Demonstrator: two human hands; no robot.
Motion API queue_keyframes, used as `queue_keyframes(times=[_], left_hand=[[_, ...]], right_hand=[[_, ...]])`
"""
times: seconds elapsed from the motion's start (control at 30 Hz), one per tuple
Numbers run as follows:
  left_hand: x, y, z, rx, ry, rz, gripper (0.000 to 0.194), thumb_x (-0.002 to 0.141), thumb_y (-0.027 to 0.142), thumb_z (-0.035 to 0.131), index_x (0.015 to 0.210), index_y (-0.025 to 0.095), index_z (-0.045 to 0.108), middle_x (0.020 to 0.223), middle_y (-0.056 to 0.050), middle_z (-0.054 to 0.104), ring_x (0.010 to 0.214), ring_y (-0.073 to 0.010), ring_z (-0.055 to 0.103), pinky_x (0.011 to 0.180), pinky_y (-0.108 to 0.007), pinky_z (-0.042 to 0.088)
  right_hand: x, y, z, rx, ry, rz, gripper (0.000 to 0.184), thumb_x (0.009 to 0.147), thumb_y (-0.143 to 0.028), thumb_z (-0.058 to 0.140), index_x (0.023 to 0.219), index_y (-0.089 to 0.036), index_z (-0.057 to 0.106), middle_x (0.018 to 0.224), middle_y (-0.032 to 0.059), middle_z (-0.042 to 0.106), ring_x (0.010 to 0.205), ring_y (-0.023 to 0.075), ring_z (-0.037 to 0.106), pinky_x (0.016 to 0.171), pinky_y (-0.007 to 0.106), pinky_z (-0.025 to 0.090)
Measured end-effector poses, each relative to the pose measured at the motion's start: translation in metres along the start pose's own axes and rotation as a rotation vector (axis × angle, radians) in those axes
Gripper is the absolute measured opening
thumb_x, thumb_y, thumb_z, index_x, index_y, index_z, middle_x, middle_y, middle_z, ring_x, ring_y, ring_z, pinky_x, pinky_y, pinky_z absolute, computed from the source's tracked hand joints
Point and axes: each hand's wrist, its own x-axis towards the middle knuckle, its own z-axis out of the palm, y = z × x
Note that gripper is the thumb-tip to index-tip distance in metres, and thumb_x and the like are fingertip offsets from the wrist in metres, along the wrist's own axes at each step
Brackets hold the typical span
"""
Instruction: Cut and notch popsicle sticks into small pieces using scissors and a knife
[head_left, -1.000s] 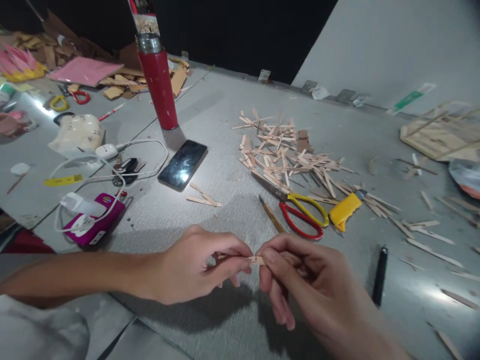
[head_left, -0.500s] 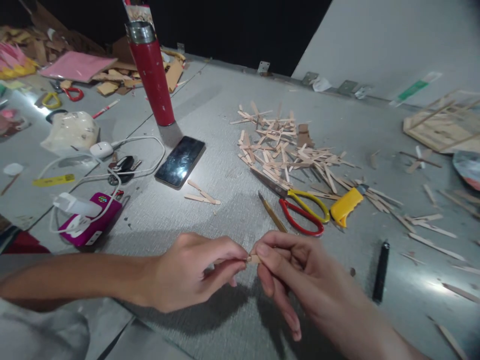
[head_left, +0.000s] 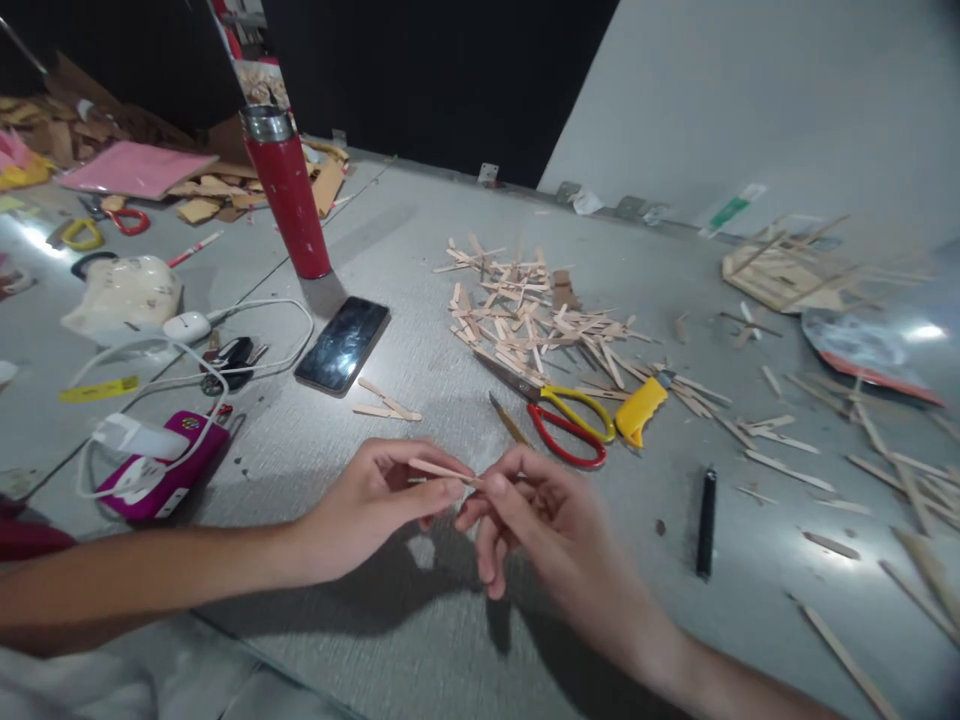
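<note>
Between my two hands, just above the table, is a thin wooden stick (head_left: 441, 469). My left hand (head_left: 394, 495) pinches it between thumb and fingers, with part of the stick lying along the fingers. The fingertips of my right hand (head_left: 532, 515) pinch its right end, while the other right fingers curl loosely below. Some of the stick is hidden by the fingertips. Beyond my hands lie red and yellow handled scissors (head_left: 568, 432), a brass-coloured pointed tool (head_left: 508, 418) and a few joined stick pieces (head_left: 388, 407).
A pile of small wooden sticks (head_left: 525, 310) spreads behind the scissors, beside a yellow cutter (head_left: 641, 408). On the right lies a black pen-like tool (head_left: 706, 525). To the left are a phone (head_left: 343, 345), a red bottle (head_left: 289, 195) and a purple power bank (head_left: 196, 450) with white cable.
The view has shifted slightly. The stick has turned in my fingers, so more of its length shows along my left hand. Both hands still meet at it.
</note>
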Motion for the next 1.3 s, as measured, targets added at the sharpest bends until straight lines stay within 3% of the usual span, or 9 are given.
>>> queue_keyframes(times=[0.07, 0.13, 0.23, 0.33, 0.53, 0.77, 1.07, 1.2, 1.3], left_hand=[[0.002, 0.001, -0.002, 0.004, 0.05, 0.062, 0.016, 0.094, 0.028, 0.075, 0.086, 0.014, 0.074, 0.084, -0.001, 0.07, 0.068, -0.0066, 0.061, 0.059, -0.014, 0.05], [0.003, 0.002, -0.003, -0.035, 0.065, 0.071, 0.02, 0.098, 0.033, 0.069, 0.091, 0.015, 0.067, 0.088, -0.003, 0.071, 0.071, -0.0102, 0.068, 0.057, -0.016, 0.052], [0.002, 0.004, -0.003, -0.099, -0.033, -0.018, 0.026, 0.104, 0.043, 0.057, 0.094, 0.02, 0.051, 0.084, -0.003, 0.071, 0.058, -0.0156, 0.071, 0.043, -0.02, 0.049], [-0.001, 0.006, -0.002, -0.042, -0.071, -0.047, 0.026, 0.107, 0.046, 0.049, 0.1, 0.022, 0.045, 0.066, 0.007, 0.059, 0.037, -0.008, 0.052, 0.035, -0.016, 0.036], [-0.007, 0.02, -0.002, 0.229, -0.067, 0.024, 0.02, 0.104, 0.036, 0.055, 0.105, 0.017, 0.054, 0.076, 0.005, 0.055, 0.055, -0.0038, 0.05, 0.051, -0.015, 0.039], [-0.017, 0.042, 0.005, 0.341, -0.09, -0.034, 0.032, 0.105, 0.047, 0.05, 0.097, 0.017, 0.057, 0.056, 0.01, 0.047, 0.038, -0.0048, 0.033, 0.037, -0.017, 0.024], [-0.018, 0.055, 0.031, 0.352, -0.136, 0.054, 0.022, 0.103, 0.034, 0.051, 0.097, 0.014, 0.059, 0.068, 0.003, 0.06, 0.042, -0.0051, 0.043, 0.04, -0.017, 0.032], [-0.019, 0.049, 0.034, 0.365, -0.082, 0.128, 0.026, 0.105, 0.039, 0.05, 0.097, 0.016, 0.058, 0.056, 0.007, 0.053, 0.04, -0.0056, 0.039, 0.04, -0.016, 0.03], [-0.019, 0.045, 0.035, 0.385, -0.062, 0.189, 0.026, 0.106, 0.038, 0.049, 0.096, 0.016, 0.058, 0.054, 0.008, 0.049, 0.043, -0.0062, 0.038, 0.043, -0.017, 0.029]], right_hand=[[0.013, -0.002, -0.02, -0.304, 0.003, -0.095, 0.034, 0.099, -0.053, 0.056, 0.087, -0.021, 0.058, 0.079, 0.0049, 0.073, 0.055, 0.016, 0.065, 0.052, 0.029, 0.053], [0.031, -0.004, -0.046, -0.771, 0.202, -0.231, 0.022, 0.1, -0.039, 0.056, 0.092, -0.02, 0.064, 0.082, 0.006, 0.072, 0.069, 0.0203, 0.068, 0.068, 0.034, 0.054], [0.054, 0.0, -0.079, -1.398, 0.398, -0.106, 0.015, 0.099, -0.022, 0.054, 0.101, -0.015, 0.067, 0.109, 0.0179, 0.072, 0.102, 0.0313, 0.068, 0.085, 0.04, 0.051], [0.062, 0.011, -0.096, -1.472, 0.424, -0.023, 0.012, 0.094, -0.017, 0.06, 0.101, -0.011, 0.068, 0.114, 0.0238, 0.068, 0.098, 0.0331, 0.068, 0.077, 0.038, 0.049], [0.047, 0.024, -0.105, -1.398, 0.459, 0.033, 0.015, 0.076, -0.002, 0.059, 0.08, -0.016, 0.062, 0.085, 0.0149, 0.07, 0.078, 0.0283, 0.067, 0.066, 0.033, 0.042], [0.017, 0.02, -0.108, -1.087, 0.511, -0.024, 0.006, 0.08, -0.025, 0.061, 0.081, -0.02, 0.059, 0.077, 0.0085, 0.07, 0.069, 0.0242, 0.067, 0.062, 0.034, 0.049], [-0.037, 0.021, -0.032, 0.129, 0.105, -0.214, 0.043, 0.075, -0.058, 0.086, 0.088, -0.022, 0.067, 0.09, 0.0051, 0.069, 0.08, 0.0208, 0.067, 0.074, 0.034, 0.056], [-0.046, 0.04, -0.005, 0.215, -0.02, -0.201, 0.062, 0.09, -0.079, 0.055, 0.108, -0.022, 0.071, 0.116, 0.0145, 0.072, 0.108, 0.0306, 0.07, 0.098, 0.048, 0.053], [-0.053, 0.05, 0.004, 0.141, 0.033, -0.224, 0.052, 0.101, -0.068, 0.044, 0.096, -0.022, 0.068, 0.103, 0.0115, 0.073, 0.096, 0.0255, 0.069, 0.092, 0.042, 0.052]])
